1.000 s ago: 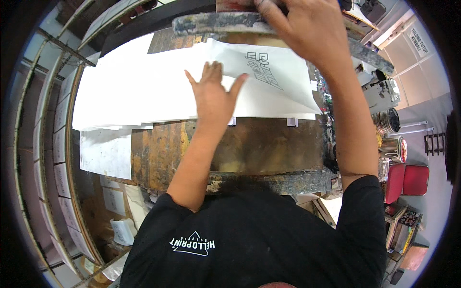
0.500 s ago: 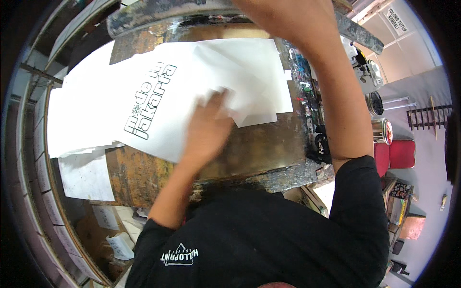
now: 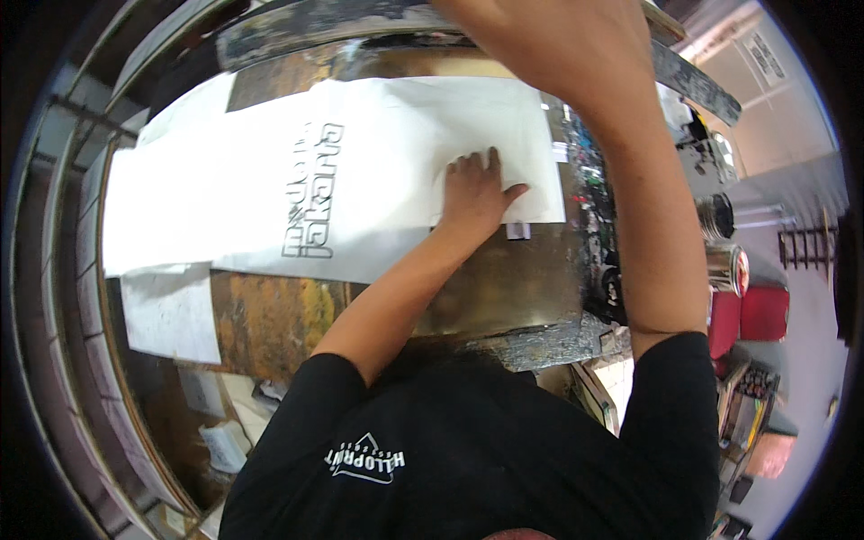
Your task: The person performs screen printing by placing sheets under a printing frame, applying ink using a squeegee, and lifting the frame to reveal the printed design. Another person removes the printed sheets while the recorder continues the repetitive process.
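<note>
A large white sheet point(image 3: 396, 180) with dark outlined lettering lies across a stained brown board point(image 3: 504, 279); whether it is paper or cloth I cannot tell. My left hand point(image 3: 474, 187) rests flat on its right part, near the lower right corner, fingers spread and holding nothing. My right arm reaches up along the right side. At the upper edge, the wrist end of my right hand point(image 3: 558, 40) shows near a long grey, paint-smeared bar point(image 3: 333, 34); its fingers are out of the picture.
Another pale sheet point(image 3: 171, 315) lies under the left end. A metal rack point(image 3: 67, 360) runs along the left. To the right are a paint-spattered board edge point(image 3: 594, 198), a metal can point(image 3: 724, 268) and a red chair point(image 3: 765, 313).
My left hand has moved right across the sheet and now lies still and flat. The sheet's folded, rumpled right part is now smooth. My right arm stays raised.
</note>
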The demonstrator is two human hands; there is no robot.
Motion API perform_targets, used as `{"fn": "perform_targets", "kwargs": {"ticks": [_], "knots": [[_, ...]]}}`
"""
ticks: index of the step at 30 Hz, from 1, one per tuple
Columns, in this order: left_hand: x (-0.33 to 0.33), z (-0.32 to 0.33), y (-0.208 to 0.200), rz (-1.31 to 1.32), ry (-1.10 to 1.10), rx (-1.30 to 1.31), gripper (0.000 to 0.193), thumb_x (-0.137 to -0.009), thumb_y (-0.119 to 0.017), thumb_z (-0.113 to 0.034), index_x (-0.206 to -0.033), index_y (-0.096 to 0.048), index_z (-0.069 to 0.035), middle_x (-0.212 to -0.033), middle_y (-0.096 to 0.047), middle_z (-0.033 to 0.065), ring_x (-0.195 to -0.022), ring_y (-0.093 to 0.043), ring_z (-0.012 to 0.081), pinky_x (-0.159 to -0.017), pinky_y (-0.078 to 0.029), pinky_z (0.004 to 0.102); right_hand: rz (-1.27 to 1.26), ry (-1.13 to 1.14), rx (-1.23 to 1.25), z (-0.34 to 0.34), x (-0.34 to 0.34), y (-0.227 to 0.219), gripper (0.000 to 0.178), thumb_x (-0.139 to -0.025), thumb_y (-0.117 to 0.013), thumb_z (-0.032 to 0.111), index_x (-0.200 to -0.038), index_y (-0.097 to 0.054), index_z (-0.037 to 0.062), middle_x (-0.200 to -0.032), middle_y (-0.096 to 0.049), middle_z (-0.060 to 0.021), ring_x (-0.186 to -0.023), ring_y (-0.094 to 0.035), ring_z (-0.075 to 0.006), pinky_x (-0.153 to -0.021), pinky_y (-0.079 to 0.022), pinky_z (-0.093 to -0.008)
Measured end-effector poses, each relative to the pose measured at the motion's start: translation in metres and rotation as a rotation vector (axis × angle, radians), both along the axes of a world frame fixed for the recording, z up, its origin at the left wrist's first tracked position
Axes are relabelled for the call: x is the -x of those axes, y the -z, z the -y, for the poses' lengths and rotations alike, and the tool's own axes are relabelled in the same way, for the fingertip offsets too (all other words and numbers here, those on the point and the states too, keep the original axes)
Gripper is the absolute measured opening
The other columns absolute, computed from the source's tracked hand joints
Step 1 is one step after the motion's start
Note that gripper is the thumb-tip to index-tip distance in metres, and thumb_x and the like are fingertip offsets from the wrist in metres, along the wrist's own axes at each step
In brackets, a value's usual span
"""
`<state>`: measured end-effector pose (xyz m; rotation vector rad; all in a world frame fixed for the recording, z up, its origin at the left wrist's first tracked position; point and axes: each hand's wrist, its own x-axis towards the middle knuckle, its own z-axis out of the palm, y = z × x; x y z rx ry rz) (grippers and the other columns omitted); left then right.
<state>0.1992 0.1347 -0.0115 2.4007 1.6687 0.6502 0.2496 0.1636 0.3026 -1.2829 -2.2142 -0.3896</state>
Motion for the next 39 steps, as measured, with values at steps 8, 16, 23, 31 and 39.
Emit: {"fn": "perform_targets", "kwargs": {"ticks": [8,16,23,31,39], "knots": [[-0.005,0.01,-0.032,0.135,0.202,-0.068,0.103,-0.1,-0.056,-0.073,-0.166,-0.034,0.002,-0.164,-0.039,0.0356,-0.153,-0.038,0.0514,-0.126,-0.027,0.0623,0.055,0.092,-0.07,0.014,0.002,0.016,0.05,-0.108,-0.053,0.054,-0.084,-0.067,0.0128,-0.074,-0.059,-0.0029,-0.07,-0.054,-0.0184,-0.08,-0.047,-0.0393],[0.031,0.081,0.021,-0.084,0.196,0.031,0.11,-0.093,-0.055,-0.084,-0.167,-0.039,-0.003,-0.175,-0.028,0.0258,-0.164,-0.019,0.047,-0.13,-0.006,0.0705,0.012,0.046,0.164,-0.006,-0.003,0.0,0.054,-0.11,-0.049,0.054,-0.088,-0.07,0.0095,-0.069,-0.057,-0.0002,-0.066,-0.049,-0.0155,-0.071,-0.045,-0.0372],[0.04,0.086,0.011,-0.025,0.236,0.011,0.093,-0.09,-0.068,-0.077,-0.149,-0.06,-0.006,-0.16,-0.049,0.0198,-0.155,-0.037,0.0435,-0.129,-0.013,0.0715,0.034,-0.012,0.1,-0.01,-0.006,-0.011,0.057,-0.11,-0.045,0.056,-0.078,-0.062,0.0116,-0.065,-0.05,0.0014,-0.056,-0.039,-0.0138,-0.066,-0.044,-0.0349],[0.037,0.071,0.016,-0.032,0.138,-0.173,0.062,-0.103,-0.065,-0.052,-0.151,-0.061,-0.013,-0.161,-0.049,0.0156,-0.156,-0.036,0.0441,-0.126,-0.015,0.0768,0.065,-0.006,-0.136,-0.01,-0.001,-0.002,0.069,-0.11,-0.04,0.067,-0.065,-0.05,0.016,-0.056,-0.037,0.006,-0.05,-0.031,-0.0117,-0.06,-0.042,-0.0323],[0.039,0.065,0.029,-0.052,0.131,-0.045,0.048,-0.11,-0.057,-0.042,-0.152,-0.063,-0.02,-0.169,-0.043,0.0142,-0.159,-0.031,0.0442,-0.127,-0.012,0.0764,0.021,-0.004,0.024,-0.003,-0.005,-0.002,0.064,-0.11,-0.045,0.063,-0.078,-0.063,0.0116,-0.063,-0.049,0.0035,-0.055,-0.041,-0.011,-0.059,-0.043,-0.0291]]}}
